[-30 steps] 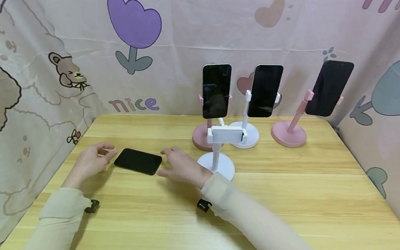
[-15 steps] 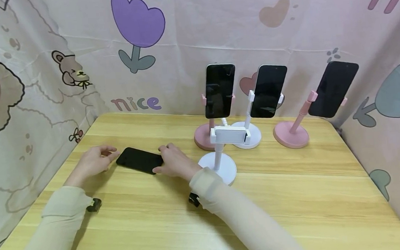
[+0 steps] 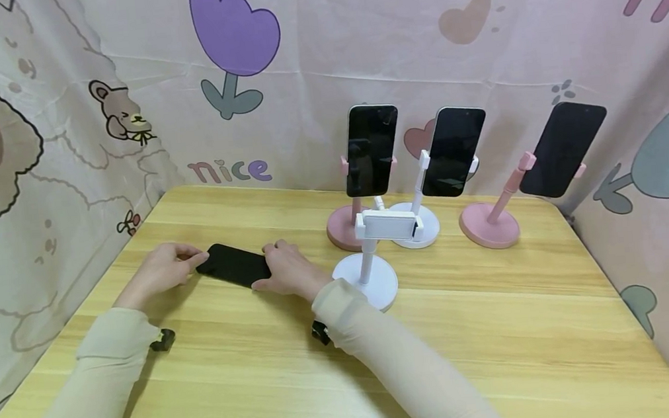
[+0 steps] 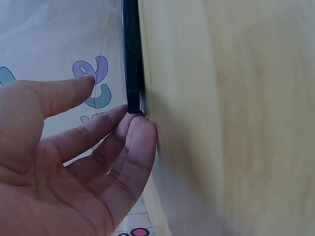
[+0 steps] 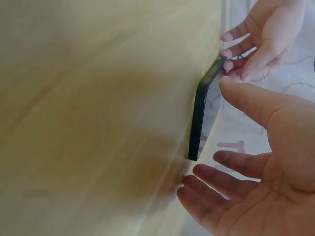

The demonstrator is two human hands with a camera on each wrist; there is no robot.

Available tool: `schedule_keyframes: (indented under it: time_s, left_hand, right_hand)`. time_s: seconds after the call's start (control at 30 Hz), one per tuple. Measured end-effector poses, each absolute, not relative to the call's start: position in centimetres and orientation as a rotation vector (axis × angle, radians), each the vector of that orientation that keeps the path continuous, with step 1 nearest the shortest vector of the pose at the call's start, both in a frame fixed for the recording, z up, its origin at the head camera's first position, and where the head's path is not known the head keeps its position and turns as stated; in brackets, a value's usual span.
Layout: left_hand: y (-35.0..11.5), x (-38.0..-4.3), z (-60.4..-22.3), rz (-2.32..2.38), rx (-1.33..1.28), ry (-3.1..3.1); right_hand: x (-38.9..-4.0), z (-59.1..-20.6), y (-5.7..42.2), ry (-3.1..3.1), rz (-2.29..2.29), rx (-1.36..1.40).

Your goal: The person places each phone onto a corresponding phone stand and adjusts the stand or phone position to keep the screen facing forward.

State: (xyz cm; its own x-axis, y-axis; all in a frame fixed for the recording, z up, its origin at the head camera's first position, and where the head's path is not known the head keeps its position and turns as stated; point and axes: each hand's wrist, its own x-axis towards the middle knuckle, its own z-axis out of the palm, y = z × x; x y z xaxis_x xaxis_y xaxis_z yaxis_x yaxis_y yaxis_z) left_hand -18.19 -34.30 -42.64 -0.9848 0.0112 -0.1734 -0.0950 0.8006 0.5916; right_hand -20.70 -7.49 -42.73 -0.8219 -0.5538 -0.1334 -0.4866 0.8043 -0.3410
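A black smartphone lies lengthwise on the left part of the wooden table, its dark screen up. My left hand is at its left end. In the left wrist view the fingertips meet the phone's end low by the table, while the thumb stands apart. My right hand reaches over the phone's right end, covering that corner in the head view. From the right wrist, the thumb shows near the phone and the other fingers spread loosely beside its end.
A white phone stand with its clamp unfilled stands just right of my right hand. Behind it, a pink stand, a white stand and another pink stand each hold a phone upright. A patterned curtain hangs behind the table.
My right hand has moved left onto the phone's right end. My left hand has come in from the left until its fingertips meet the other end.
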Motion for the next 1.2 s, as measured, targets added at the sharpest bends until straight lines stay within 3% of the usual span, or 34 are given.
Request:
schedule_keyframes:
  time_s: [1.2]
  left_hand:
    - [-31.4,-18.2,-42.6,0.952,0.073,2.763]
  right_hand:
    - [-19.9,-43.0,-7.3,2.756,-0.384,-0.839]
